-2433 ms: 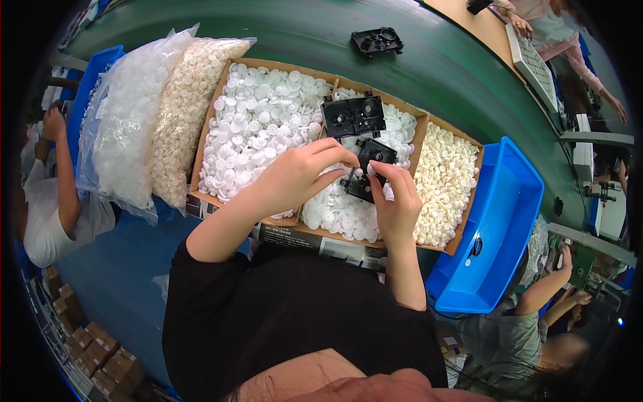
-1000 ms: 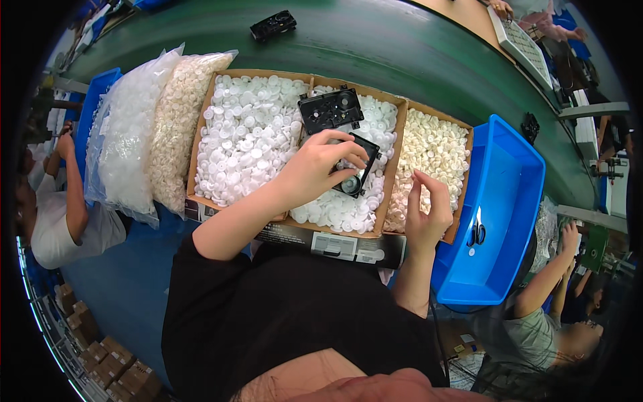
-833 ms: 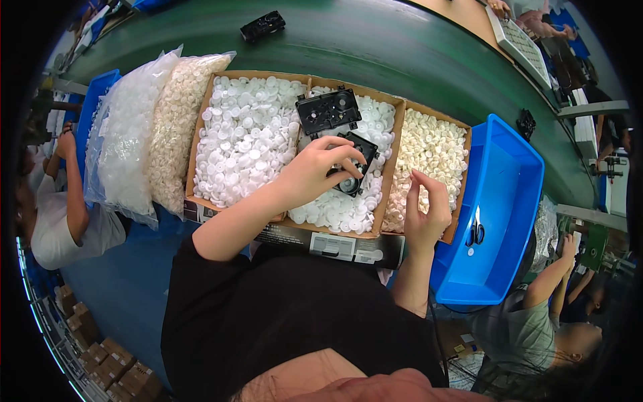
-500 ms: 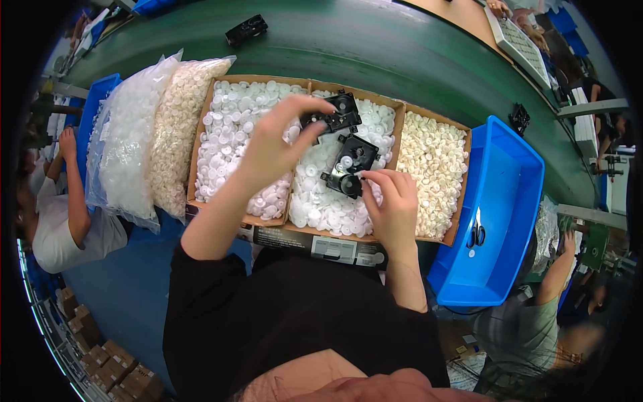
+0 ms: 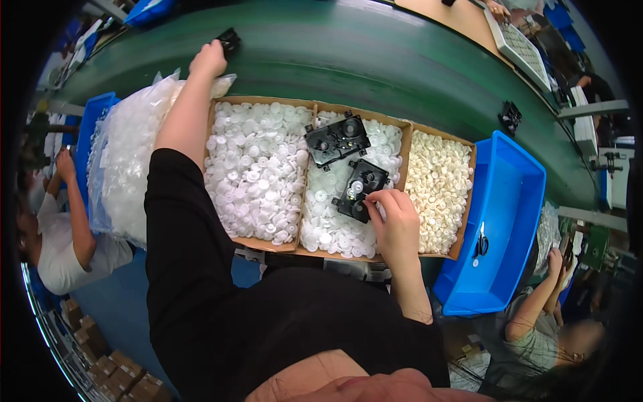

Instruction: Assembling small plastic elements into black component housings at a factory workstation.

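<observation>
My left hand reaches far over the bags, its fingers closed at the near edge of a small black plastic mechanism on the green belt. Its fingertips are partly hidden. Over the middle box section, my right hand pinches the lower right edge of a second black mechanism. White round pieces show on its face. Just above lies a third black mechanism, resting on the white plastic wheels with neither hand on it.
A divided cardboard box also holds white wheels and cream pieces. Right of it, a blue bin contains scissors. Filled plastic bags stand left. Another black part lies on the belt. Co-workers sit both sides.
My left hand has left the upper mechanism in the box and stretched up and left to the one on the belt. My right hand stays at its mechanism. The view has shifted slightly.
</observation>
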Action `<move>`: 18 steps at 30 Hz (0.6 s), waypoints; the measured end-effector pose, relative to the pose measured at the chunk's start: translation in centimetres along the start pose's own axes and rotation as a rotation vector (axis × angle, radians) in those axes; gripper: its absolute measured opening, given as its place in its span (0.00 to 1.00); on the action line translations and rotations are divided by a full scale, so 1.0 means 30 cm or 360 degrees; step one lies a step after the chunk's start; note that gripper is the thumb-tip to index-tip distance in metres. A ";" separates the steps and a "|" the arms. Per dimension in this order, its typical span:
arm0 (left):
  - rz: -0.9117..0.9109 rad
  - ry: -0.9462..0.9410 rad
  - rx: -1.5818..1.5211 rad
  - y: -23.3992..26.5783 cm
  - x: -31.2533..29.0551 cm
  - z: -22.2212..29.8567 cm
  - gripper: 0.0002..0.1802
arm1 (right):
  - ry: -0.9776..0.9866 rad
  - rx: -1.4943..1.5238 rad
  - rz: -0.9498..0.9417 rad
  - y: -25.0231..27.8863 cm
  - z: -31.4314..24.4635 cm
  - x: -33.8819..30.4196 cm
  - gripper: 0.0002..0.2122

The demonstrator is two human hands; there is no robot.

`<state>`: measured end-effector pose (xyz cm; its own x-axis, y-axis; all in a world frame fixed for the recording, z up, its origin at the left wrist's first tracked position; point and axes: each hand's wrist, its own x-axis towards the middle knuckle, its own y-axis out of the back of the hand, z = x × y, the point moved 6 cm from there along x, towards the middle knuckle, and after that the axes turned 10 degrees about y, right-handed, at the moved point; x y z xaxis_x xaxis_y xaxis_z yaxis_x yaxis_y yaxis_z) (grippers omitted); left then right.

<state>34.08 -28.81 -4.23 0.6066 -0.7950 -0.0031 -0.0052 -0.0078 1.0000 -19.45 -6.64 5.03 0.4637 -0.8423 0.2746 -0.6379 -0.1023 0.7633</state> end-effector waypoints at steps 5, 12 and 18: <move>0.0037 0.0034 0.0143 0.055 -0.003 0.070 0.17 | -0.0290 0.0289 0.0126 0.052 0.035 0.006 0.07; 0.0137 -0.0178 -0.0122 0.253 -0.209 0.144 0.11 | -0.0374 0.0777 0.0042 0.000 0.059 0.001 0.07; -0.0093 -0.0671 -0.0936 0.466 -0.656 0.254 0.10 | -0.0698 0.0883 0.0044 -0.030 0.102 -0.002 0.08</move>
<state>16.01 -17.89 9.75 0.2340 -0.9704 0.0590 0.5182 0.1759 0.8370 -20.78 -8.10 2.54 0.2270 -0.9720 -0.0604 -0.9190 -0.2343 0.3170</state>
